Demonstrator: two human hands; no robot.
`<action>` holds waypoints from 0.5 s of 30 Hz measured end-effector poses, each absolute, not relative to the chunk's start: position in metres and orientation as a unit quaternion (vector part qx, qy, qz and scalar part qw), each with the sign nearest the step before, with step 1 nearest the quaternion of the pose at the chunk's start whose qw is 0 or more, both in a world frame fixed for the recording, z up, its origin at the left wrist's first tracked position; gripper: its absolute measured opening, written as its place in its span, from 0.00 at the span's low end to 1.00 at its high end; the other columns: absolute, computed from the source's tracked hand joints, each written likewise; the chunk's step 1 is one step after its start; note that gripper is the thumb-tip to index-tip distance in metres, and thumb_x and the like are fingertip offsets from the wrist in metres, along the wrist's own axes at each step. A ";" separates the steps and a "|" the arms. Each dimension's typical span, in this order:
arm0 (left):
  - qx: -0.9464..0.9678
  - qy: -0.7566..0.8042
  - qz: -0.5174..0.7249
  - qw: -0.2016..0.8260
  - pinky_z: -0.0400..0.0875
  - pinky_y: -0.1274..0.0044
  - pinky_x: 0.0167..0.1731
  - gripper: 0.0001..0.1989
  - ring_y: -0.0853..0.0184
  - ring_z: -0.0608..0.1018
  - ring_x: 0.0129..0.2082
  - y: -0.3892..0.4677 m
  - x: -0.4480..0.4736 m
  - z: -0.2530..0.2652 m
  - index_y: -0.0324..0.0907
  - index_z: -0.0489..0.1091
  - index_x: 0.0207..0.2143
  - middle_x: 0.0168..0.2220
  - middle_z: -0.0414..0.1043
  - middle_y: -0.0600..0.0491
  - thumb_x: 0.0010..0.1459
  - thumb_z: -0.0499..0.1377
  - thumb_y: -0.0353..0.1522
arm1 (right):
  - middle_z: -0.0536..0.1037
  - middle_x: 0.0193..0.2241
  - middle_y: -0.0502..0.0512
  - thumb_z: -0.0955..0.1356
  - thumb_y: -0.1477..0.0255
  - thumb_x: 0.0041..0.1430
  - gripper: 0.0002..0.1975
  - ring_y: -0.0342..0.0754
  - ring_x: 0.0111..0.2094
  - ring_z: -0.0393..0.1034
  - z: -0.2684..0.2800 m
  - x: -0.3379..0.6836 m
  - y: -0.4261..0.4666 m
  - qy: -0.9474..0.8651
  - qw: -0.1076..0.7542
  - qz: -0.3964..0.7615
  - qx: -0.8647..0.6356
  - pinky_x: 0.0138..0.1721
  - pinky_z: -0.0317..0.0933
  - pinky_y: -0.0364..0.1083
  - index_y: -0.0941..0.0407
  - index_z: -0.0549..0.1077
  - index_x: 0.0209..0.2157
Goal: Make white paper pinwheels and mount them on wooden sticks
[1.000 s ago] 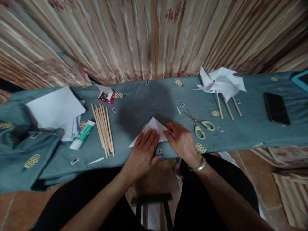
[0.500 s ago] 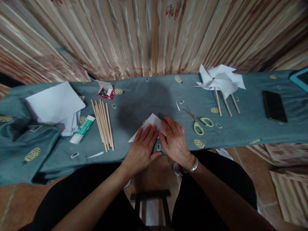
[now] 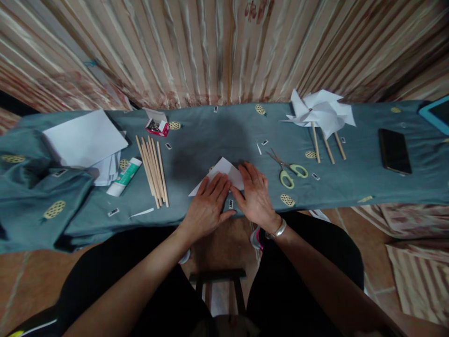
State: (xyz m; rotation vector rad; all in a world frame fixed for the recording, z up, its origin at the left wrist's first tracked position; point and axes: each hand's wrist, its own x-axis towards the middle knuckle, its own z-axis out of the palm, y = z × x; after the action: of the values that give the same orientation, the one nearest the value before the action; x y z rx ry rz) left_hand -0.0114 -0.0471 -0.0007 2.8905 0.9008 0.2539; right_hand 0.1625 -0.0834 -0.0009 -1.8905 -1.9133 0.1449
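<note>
A white sheet of paper [image 3: 223,167], folded into a triangle with its tip pointing away from me, lies near the table's front edge. My left hand [image 3: 206,201] rests flat on its left and middle part, fingers stretched out. On the paper's right corner lies my right hand [image 3: 256,192], palm down, with the fingers extended and the thumb reaching toward the left fingertips. Both hands cover the lower edge of the paper. Right of my right hand are open scissors [image 3: 289,171] with light green handles.
At left are a stack of white paper [image 3: 86,140], a glue tube [image 3: 124,177], several wooden sticks [image 3: 152,171] and a small red box [image 3: 157,124] of metal pieces. Paper pinwheels [image 3: 324,112] on sticks, a black phone [image 3: 394,150] and a blue-edged device [image 3: 435,114] lie at right.
The view has shifted slightly, so the table sits a little higher in the picture. Both hands stay on the folded paper in nearly the same pose.
</note>
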 end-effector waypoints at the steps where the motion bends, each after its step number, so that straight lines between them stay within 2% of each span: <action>1: 0.950 0.296 0.084 0.052 0.51 0.57 0.66 0.40 0.50 0.56 0.69 -0.047 -0.012 -0.001 0.28 0.56 0.65 0.67 0.56 0.34 0.64 0.46 0.53 | 0.62 0.63 0.73 0.61 0.64 0.67 0.28 0.61 0.66 0.52 -0.001 0.163 -0.084 -0.692 0.226 0.053 -0.683 0.63 0.51 0.61 0.65 0.59 0.63; 5: 0.949 0.300 0.081 0.061 0.52 0.57 0.66 0.41 0.49 0.56 0.68 -0.050 -0.021 -0.001 0.27 0.55 0.65 0.66 0.55 0.32 0.63 0.49 0.52 | 0.61 0.64 0.73 0.60 0.65 0.68 0.27 0.62 0.66 0.52 -0.002 0.168 -0.090 -0.688 0.240 0.057 -0.682 0.62 0.51 0.63 0.64 0.57 0.64; 9: 0.940 0.324 0.081 0.073 0.53 0.56 0.65 0.38 0.49 0.56 0.69 -0.054 -0.043 0.000 0.29 0.54 0.65 0.66 0.55 0.31 0.63 0.54 0.47 | 0.60 0.65 0.71 0.58 0.67 0.68 0.27 0.61 0.67 0.51 -0.003 0.177 -0.097 -0.671 0.255 0.062 -0.693 0.62 0.51 0.65 0.61 0.56 0.64; 15: 0.928 0.355 0.086 0.073 0.55 0.54 0.64 0.37 0.48 0.56 0.68 -0.063 -0.071 0.003 0.29 0.52 0.66 0.67 0.55 0.31 0.65 0.52 0.46 | 0.61 0.64 0.68 0.58 0.69 0.66 0.26 0.59 0.67 0.52 -0.011 0.192 -0.101 -0.641 0.286 0.075 -0.708 0.63 0.53 0.64 0.60 0.56 0.64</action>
State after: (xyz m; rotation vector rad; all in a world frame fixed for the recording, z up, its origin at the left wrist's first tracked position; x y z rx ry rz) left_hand -0.0710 -0.0629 0.0034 2.7880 1.0671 0.2570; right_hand 0.1924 -0.1008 -0.0111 -1.8924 -1.7141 0.2010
